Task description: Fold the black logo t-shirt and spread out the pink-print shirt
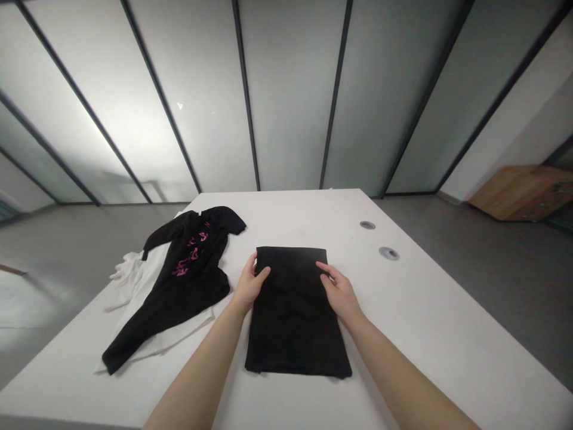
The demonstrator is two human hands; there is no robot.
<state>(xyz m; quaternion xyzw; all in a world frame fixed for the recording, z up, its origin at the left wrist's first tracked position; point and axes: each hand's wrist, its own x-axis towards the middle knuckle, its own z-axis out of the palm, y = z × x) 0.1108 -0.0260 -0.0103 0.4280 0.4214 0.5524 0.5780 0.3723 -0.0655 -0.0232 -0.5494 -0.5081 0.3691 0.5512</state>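
Seeing folded black cloth [295, 316] flat on white tabletop [447, 334], about mid-width, closer to near edge than far. Touching its left side with left hand [248, 283], thumb on top; touching its right side with right hand [342, 292], index fingertip on top. Can't tell whether pinching or just resting, both hands. Also seeing black shirt [197, 263] with pink print over white fabric [150, 278] toward left edge, round inserts [389, 254] near right edge.

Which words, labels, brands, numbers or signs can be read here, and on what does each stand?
None can be read with certainty.
Pink print on the spread black fabric garment: letter-like, but too blurred to read.
Folded black rectangular cloth: no text visible.
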